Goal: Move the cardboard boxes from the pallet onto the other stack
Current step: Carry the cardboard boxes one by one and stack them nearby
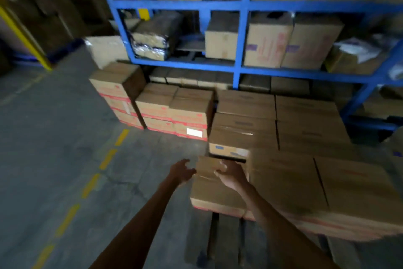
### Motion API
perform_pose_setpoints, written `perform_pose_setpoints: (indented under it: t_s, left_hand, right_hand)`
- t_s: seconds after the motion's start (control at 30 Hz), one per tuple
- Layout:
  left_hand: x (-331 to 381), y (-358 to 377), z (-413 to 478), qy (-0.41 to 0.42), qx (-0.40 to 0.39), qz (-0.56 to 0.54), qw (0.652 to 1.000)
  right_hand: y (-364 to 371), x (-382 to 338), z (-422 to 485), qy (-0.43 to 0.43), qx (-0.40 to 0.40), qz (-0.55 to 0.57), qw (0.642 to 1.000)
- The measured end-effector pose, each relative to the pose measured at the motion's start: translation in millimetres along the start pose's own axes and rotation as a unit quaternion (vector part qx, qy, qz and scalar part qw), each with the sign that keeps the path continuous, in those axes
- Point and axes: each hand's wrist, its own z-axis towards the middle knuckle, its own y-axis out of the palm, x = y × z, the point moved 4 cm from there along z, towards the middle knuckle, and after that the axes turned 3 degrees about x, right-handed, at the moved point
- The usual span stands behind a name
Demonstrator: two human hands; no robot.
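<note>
A brown cardboard box (214, 190) with a red band along its lower edge sits at the near left corner of the pallet (214, 244). My left hand (182, 171) hovers at the box's far left corner with fingers spread, holding nothing. My right hand (231, 174) is over the box's top, fingers curled and apart; whether it touches the box is unclear. More boxes (305, 181) fill the pallet to the right. A lower stack of red-banded boxes (174, 108) stands on the floor further back to the left.
A blue steel rack (242, 35) loaded with cartons rises behind the stacks. Grey concrete floor (65, 138) with a dashed yellow line (93, 183) lies to the left. A yellow post (26, 37) stands at the far left.
</note>
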Motion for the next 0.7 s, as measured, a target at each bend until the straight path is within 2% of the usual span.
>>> perform_pose_setpoints:
  t_s: [0.2, 0.37, 0.5, 0.7]
  left_hand:
    - [-88.5, -170.8, -51.5, -0.01, 0.053, -0.052, 0.997]
    - [-160.6, -304.7, -72.7, -0.011, 0.154, -0.109, 0.982]
    - [-213.0, -371.1, -43.0, -0.02, 0.183, -0.156, 0.97]
    - [-228.9, -440.8, -3.2, -0.003, 0.206, -0.179, 0.962]
  right_hand:
    - [57.5, -171.8, -35.6, -0.062, -0.012, 0.023, 0.998]
    - [105.7, -305.3, -51.8, -0.129, -0.003, 0.019, 0.991]
    - [134.1, -371.4, -47.0, -0.138, 0.0, 0.021, 0.99]
    - [166.7, -447.9, 3.5, -0.163, 0.013, 0.013, 0.986]
